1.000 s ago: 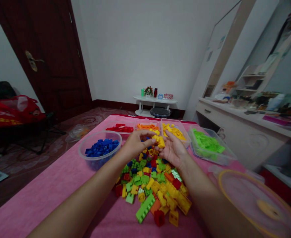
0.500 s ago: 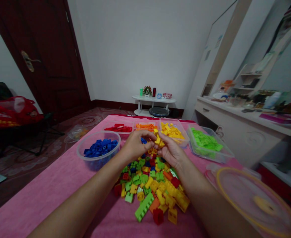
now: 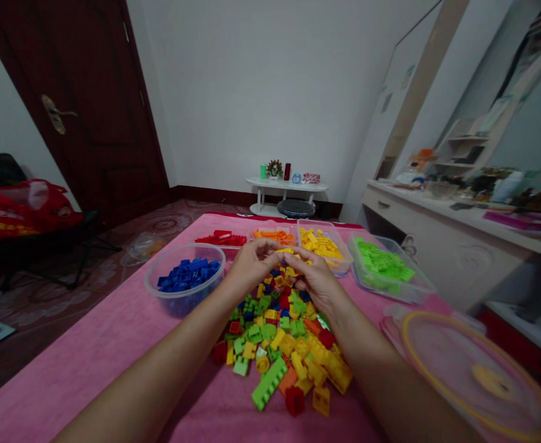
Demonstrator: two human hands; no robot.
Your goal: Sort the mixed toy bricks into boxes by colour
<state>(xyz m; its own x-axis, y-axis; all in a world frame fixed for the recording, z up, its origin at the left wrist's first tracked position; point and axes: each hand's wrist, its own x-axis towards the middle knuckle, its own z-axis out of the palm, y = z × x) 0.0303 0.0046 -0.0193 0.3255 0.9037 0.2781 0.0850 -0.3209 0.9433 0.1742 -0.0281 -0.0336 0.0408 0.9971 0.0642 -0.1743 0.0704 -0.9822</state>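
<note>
I've lowered L hand & R hand nearer the pile, mid-frame; both still pinch the yellow bricks together.

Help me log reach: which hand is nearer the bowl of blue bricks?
Left. The left hand is just right of the bowl of blue bricks, without touching it. The right hand is farther right, beyond the left one and closer to the yellow-brick tray.

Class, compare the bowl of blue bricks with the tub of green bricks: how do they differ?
The bowl is round; the tub is rectangular. The bowl holds blue bricks, the tub green bricks. The bowl stands left of the tub. Both are clear plastic.
</note>
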